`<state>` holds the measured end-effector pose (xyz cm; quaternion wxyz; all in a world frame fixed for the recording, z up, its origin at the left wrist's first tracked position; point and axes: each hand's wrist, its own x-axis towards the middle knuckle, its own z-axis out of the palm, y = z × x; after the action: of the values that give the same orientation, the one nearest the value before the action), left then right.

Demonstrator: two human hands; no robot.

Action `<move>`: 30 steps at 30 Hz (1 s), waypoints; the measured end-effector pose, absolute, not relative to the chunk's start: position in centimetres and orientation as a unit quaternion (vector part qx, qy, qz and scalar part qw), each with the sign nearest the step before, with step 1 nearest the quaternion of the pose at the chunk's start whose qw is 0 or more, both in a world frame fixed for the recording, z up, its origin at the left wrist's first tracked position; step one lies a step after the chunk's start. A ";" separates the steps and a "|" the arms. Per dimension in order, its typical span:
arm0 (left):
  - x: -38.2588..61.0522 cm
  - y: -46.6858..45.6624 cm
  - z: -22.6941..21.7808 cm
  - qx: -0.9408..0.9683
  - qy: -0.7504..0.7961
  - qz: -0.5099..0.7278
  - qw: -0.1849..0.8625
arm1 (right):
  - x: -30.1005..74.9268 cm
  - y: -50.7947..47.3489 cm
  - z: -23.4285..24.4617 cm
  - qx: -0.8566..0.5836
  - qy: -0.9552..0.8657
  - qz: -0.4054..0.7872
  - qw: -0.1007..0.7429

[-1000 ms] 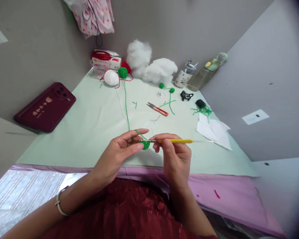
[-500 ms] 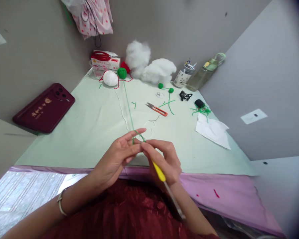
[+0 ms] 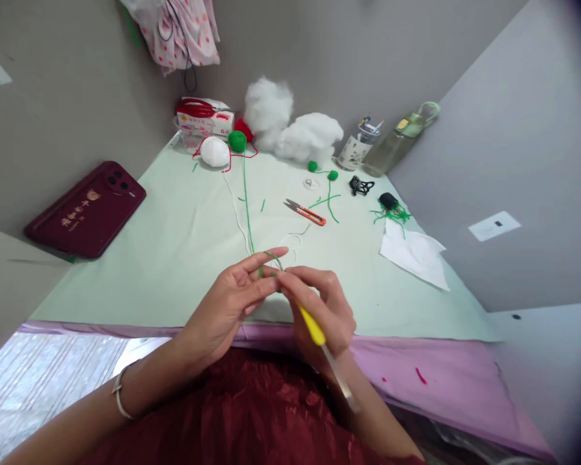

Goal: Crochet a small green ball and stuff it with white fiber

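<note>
Pale green table is the base; nothing large on it shifts. Change is at the hands. Left hand: narrow pinch, thumb against fingers on the work, index finger raised with yarn over it. Right hand: closed around the yellow-handled hook, fingertips now meeting the left's. A second ago the hook lay level, pointing left; now its handle angles down toward the person's forearm, rear end blurred. Green ball sits at the back, feeding a strand to the left hand. Green piece is between the fingertips, just a sliver showing; it was plainly visible before. My read: fingers are handling yarn or stitch directly, hook parked in the palm. Hook tip hidden; can't tell if it's in a loop. Smallest change: green scraps now lie apart.
</note>
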<state>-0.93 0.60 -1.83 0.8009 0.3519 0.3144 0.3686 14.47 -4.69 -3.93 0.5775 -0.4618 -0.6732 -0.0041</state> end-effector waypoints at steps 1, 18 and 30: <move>-1.0 0.7 -1.8 0.329 0.304 0.352 0.822 | 14.6 -4.7 -4.0 -0.460 -0.679 -0.019 0.572; -1.7 0.5 -2.8 0.453 0.319 0.397 0.732 | 15.7 -4.0 -3.1 -0.423 -0.501 0.339 0.675; -1.2 0.5 -2.2 0.332 0.313 0.366 0.811 | 14.7 -5.1 -3.6 -0.468 -0.698 -0.051 0.539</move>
<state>-1.25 0.52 -2.24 0.8112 0.3324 0.3127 0.3657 14.71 -5.08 -3.62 0.5390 -0.4682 -0.6984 -0.0509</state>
